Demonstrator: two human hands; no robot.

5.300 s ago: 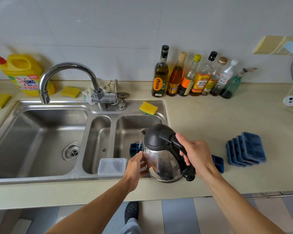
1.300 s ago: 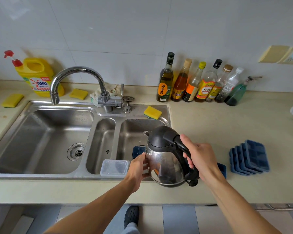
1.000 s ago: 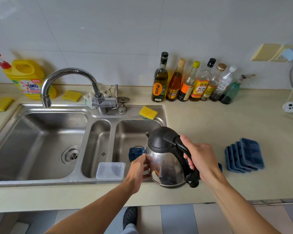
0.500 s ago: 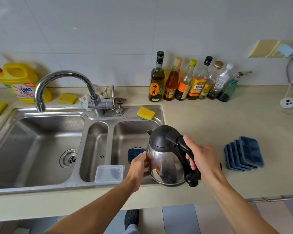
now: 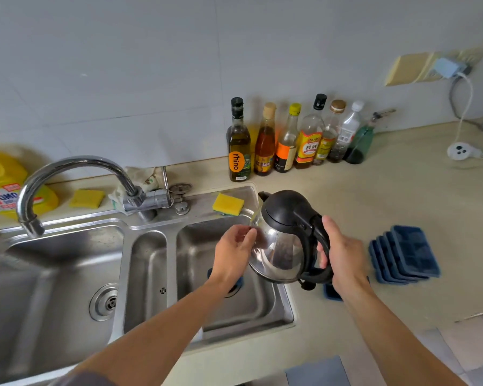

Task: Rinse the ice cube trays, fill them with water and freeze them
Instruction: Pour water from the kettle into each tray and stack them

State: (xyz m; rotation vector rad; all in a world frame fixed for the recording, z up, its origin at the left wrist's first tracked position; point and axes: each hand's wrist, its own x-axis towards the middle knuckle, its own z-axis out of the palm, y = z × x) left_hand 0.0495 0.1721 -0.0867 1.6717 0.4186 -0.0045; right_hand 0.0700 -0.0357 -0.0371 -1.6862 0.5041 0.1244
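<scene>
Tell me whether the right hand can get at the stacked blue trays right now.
Probably not yet: the right hand grips the kettle by its handle. The way itself looks free, only bare counter between it and the stacked trays.

- Soft, diffuse light; faint shadows behind the bottles (image 5: 287, 143).
- Motion blur softens the whole frame.
- Wide-angle bowing at edges; glare on the sink (image 5: 53, 260).

Saw bottles (image 5: 308, 140) in a row on the desk (image 5: 388, 190) by the wall (image 5: 151, 65). Noted a yellow sponge (image 5: 228, 204) nearer, a detergent jug (image 5: 3, 185) far left.
</scene>
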